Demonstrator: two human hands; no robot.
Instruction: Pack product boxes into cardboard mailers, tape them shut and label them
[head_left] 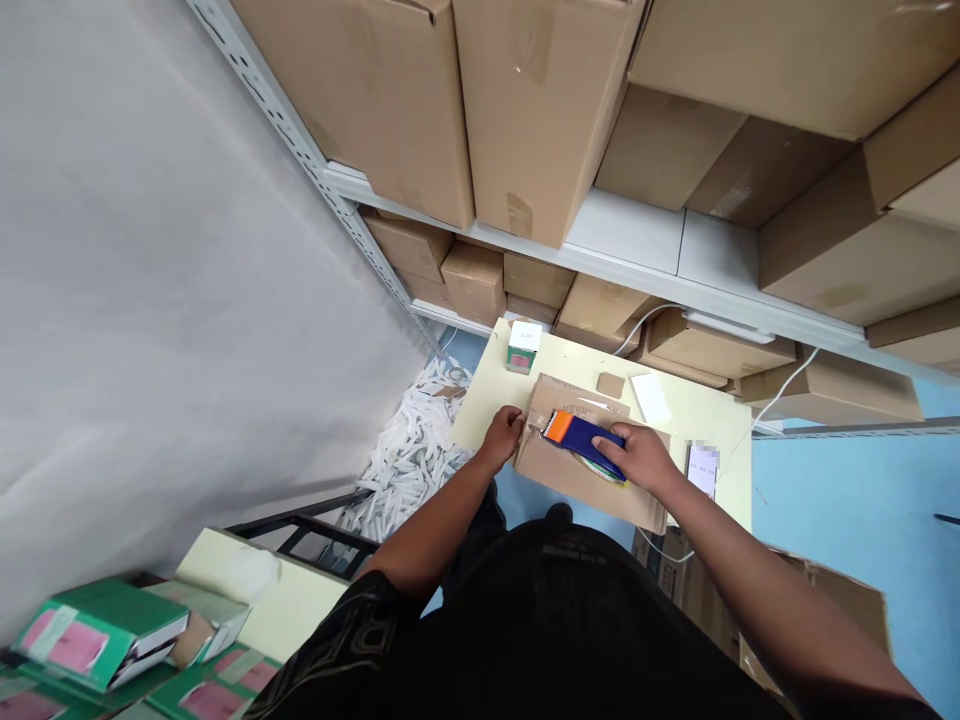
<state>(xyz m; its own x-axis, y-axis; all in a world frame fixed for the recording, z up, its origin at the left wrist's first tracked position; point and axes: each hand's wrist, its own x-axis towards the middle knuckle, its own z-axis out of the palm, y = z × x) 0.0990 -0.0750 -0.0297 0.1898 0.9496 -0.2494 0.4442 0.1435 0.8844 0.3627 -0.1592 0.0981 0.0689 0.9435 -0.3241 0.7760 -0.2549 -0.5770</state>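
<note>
A small cardboard box (577,475) lies on a pale yellow table (705,415) in front of me. My right hand (637,455) is wrapped round a blue and orange tape dispenser (579,435) that rests on top of the box. At the box's left end my left hand (501,433) presses against it with curled fingers, holding it steady.
On the table stand a small green and white carton (523,346), a cardboard scrap (610,384), a white card (650,398) and a phone (702,470). Shelves of cardboard boxes (540,110) rise behind. White paper strips (409,455) litter the floor at left. Green boxes (105,630) lie at lower left.
</note>
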